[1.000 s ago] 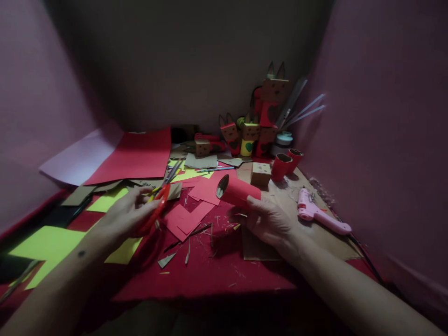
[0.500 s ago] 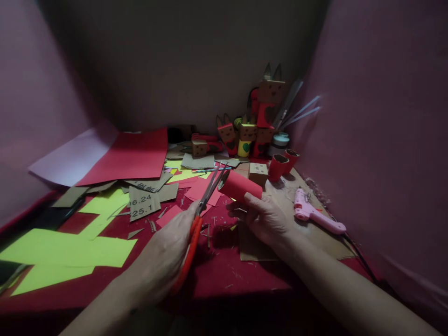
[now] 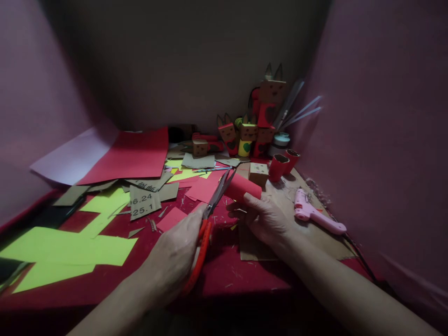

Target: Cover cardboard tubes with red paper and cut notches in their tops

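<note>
My left hand (image 3: 178,249) is closed around the orange-red handles of a pair of scissors (image 3: 217,192). The blades point up and away, slightly apart, and lie at the left end of a red paper-covered tube (image 3: 244,187). Whether they bite into its rim I cannot tell. My right hand (image 3: 268,219) grips the tube from the right, thumb on top and fingers beneath. Red paper pieces (image 3: 203,189) and small trimmings lie on the dark red tablecloth (image 3: 241,277) below and beyond the hands.
At right are a pink glue gun (image 3: 313,212) on cardboard, two red tubes (image 3: 279,168) and a small cardboard box (image 3: 259,174). Cardboard figures (image 3: 272,93) stand behind. Yellow paper (image 3: 70,247), cardboard scraps (image 3: 144,203) and a large red sheet (image 3: 136,154) lie left.
My left hand has moved the scissors rightward, so the blades now overlap the tube's left end. My right hand and the tube have hardly moved.
</note>
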Demonstrator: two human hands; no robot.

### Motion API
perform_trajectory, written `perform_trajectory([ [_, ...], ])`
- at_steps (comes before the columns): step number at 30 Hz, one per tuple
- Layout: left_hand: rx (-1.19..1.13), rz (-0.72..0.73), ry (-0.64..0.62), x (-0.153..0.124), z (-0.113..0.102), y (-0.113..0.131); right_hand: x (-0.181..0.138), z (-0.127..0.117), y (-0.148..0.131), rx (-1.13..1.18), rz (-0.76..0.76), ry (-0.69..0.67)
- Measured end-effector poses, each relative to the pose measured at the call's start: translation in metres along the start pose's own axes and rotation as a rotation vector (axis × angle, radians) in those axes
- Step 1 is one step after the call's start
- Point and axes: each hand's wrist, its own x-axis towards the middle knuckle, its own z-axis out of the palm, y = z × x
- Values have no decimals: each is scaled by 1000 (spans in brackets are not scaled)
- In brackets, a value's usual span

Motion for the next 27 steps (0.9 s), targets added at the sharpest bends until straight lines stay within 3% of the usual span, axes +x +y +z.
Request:
perform_trajectory([
  [17, -47, 14, -84, 4, -10, 4, 0, -2, 2, -14, 13, 43],
  [23, -243, -137, -111, 2, -6, 5, 1, -3, 3, 14, 36, 37],
  [27, -469, -286, -226, 0, -8, 5, 2, -4, 4, 8, 27, 11],
])
